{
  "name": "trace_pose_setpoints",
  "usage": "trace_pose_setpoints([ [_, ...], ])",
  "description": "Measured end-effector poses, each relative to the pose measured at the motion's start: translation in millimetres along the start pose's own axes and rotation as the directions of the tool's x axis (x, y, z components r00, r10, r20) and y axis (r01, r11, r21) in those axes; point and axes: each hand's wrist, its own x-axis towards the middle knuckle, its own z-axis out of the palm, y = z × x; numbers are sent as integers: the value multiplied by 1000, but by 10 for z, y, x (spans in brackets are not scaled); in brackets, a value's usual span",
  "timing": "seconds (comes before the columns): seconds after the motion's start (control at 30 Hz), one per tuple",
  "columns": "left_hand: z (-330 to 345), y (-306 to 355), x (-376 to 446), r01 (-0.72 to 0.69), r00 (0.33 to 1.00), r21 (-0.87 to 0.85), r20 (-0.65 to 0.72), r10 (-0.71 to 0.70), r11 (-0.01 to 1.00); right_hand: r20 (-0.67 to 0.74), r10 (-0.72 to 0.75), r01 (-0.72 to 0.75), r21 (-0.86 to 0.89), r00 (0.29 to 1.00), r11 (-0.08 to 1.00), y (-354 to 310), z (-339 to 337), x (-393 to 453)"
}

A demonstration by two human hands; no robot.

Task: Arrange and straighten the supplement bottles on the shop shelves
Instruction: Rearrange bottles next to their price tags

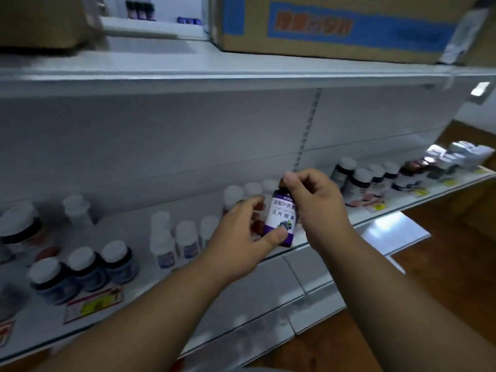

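1. Supplement bottle (281,216) with the purple and white label is up in the air in front of the white shelf (188,299), held by both hands, roughly upright with a slight tilt.
2. Left hand (241,237) grips it low down, thumb curled across the bottom of the label, fingers wrapped behind.
3. Right hand (316,200) pinches the top, thumb and fingers closed round the cap end, so the cap itself is mostly hidden.
4. Right behind the held bottle there's a row of white-capped bottles (241,194) standing on the shelf, pretty blurry.
5. Further left on that shelf: a cluster of small white bottles (182,237), then three dark bottles with white caps (86,272) near the front edge, just above a red and yellow price tag (94,304).
6. Off to the right, another bunch of dark bottles (362,181) with white caps, and some boxes (461,154) past them at the far end.
7. Upper shelf has a big cardboard box (335,25) with blue print sitting on it, too blurred to read.
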Motion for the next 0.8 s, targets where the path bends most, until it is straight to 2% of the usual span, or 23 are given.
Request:
trace_pose_setpoints([
  [0.17,1374,523,289,-51,993,19,105,49,998,-130,-5,-11,-122,992,993,300,-1457,-11],
  [0.37,2806,1082,674,-58,971,-52,228,68,997,-241,-9,-56,-260,970,964,593,-2977,162],
  [0.53,3614,1265,1067,-61,951,-91,297,85,994,-312,-4,-96,-304,950,948,863,-3840,501],
  [0.8,4768,1329,2241,-129,905,-136,388,173,982,-426,23,-184,-340,904,922,1428,-4848,1396],
])
